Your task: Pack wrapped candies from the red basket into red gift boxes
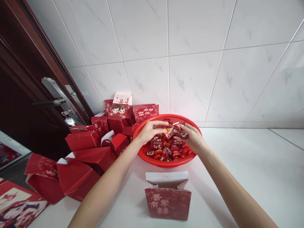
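Observation:
A red plastic basket (166, 165) full of small wrapped candies (163, 151) stands against the tiled wall. My left hand (153, 131) reaches over its left side, thumb and fingers stretched apart among the candies. A red and yellow packet (168, 133) lies just beyond its fingertips. My right hand (193, 139) is closed around a dark red candy packet (180, 132) with white characters, above the basket's right side. In front of the basket, an upright dark red gift box (168, 204) has its top open, the white inner flap (167, 175) raised.
Several red gift boxes (83, 134) are piled to the left, some with open tops. A flat printed bag or box (17, 205) lies at the lower left. Beyond the pile is a dark door with a metal handle (53, 102). A white tabletop (249, 164) extends rightward.

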A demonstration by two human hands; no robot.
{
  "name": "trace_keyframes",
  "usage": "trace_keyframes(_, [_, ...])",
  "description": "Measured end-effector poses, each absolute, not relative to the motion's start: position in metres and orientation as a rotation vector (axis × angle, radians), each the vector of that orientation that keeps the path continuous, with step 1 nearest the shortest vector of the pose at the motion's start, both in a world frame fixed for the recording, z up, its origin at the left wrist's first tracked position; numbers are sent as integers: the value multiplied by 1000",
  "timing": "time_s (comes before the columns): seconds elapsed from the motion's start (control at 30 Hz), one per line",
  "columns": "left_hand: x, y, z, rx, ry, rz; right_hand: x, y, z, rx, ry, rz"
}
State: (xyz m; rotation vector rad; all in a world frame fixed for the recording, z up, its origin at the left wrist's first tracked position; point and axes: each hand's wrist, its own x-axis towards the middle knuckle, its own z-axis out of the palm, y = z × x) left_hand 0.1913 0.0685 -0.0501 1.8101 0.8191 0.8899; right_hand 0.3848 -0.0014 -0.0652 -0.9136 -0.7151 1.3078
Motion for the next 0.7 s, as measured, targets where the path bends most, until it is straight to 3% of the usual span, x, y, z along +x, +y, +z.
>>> trace_keyframes(0.7, [188, 45, -55, 1892, 763, 797, 384, -5, -67, -942, -883, 1349])
